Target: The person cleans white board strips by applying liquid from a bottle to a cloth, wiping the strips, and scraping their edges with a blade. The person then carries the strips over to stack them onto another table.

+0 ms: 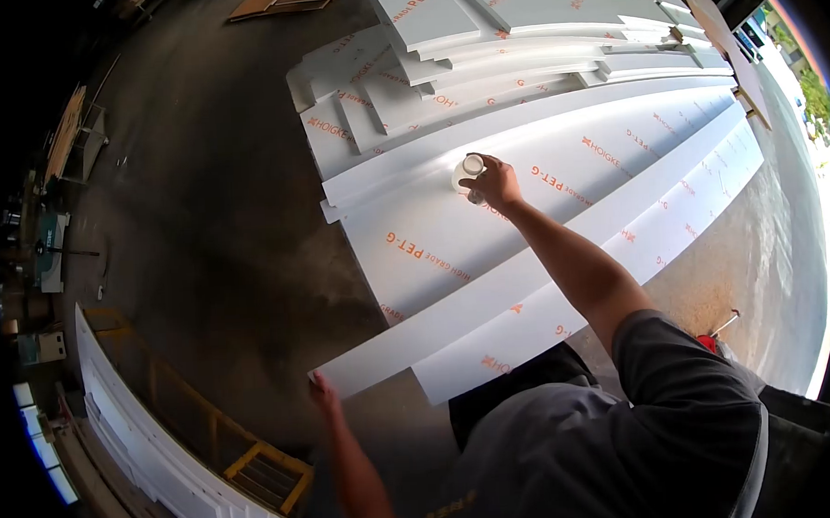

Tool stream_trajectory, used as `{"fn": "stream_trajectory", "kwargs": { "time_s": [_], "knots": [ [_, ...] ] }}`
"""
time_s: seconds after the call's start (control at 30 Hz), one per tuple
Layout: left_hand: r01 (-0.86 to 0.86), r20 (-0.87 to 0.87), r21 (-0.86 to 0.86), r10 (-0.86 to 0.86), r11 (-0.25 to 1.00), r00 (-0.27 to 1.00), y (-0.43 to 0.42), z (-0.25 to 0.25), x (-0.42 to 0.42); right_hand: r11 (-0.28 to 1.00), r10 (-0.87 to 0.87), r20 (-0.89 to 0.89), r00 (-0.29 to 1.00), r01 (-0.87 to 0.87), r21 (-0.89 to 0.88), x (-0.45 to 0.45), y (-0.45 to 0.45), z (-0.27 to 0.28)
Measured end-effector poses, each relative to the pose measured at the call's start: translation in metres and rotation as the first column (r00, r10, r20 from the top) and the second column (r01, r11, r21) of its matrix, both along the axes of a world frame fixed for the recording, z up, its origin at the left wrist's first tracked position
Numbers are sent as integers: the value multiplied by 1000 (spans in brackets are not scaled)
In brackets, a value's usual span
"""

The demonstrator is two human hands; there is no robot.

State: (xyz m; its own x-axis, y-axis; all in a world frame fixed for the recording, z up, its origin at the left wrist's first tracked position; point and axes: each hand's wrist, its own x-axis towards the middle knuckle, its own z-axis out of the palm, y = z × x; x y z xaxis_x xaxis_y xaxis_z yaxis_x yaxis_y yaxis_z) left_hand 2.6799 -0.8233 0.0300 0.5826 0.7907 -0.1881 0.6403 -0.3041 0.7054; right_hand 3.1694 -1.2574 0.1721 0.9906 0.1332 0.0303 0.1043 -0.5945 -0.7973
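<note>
Over the printed white board [414,245], the right hand [495,183] is gripping a small white container [462,177], fingers curling round its side! Down at the near-left end of a long narrow panel [437,332], the left hand [325,394] is clasping the corner while the panel is slanting away rightward.

Over the PET-G-printed panel [401,246], I see room to pass left of the right hand [493,181] and the white bottle [468,175] in its grasp; the right forearm [572,257] bars a sweep farther right. A stepped panel stack [508,65] blocks the far side. The floor [210,231] gives a wide lane on the left, hemmed by a yellow metal frame [280,453] at the near left.
</note>
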Motion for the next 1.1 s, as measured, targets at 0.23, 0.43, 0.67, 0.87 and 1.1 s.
{"fn": "stream_trajectory", "kwargs": {
  "time_s": [0.23, 0.43, 0.67, 0.87, 1.1],
  "knots": [
    [3, 93, -26, -1, 1000, 996, -8, 7, 4, 1000, 25, -41, 999, -25, 18, 12, -1, -12],
    [-34, 118, -58, 41, 998, 992, -12, 7, 6, 984, 28, -85, 996, -43, -171, 8, -43, 14],
    [-55, 129, -77, 64, 995, 989, -18, 13, 7, 975, 79, 391, 917, 12, -224, 12, -27, 101],
    [-54, 50, -1, 54, 999, 997, -18, 19, 10, 906, 398, 457, 795, -261, -334, 22, -1, 32],
    [-73, 16, -79, 75, 994, 997, -24, 30, 13, 717, 522, 256, 813, -255, -649, 26, 13, 50]
  ]
}}
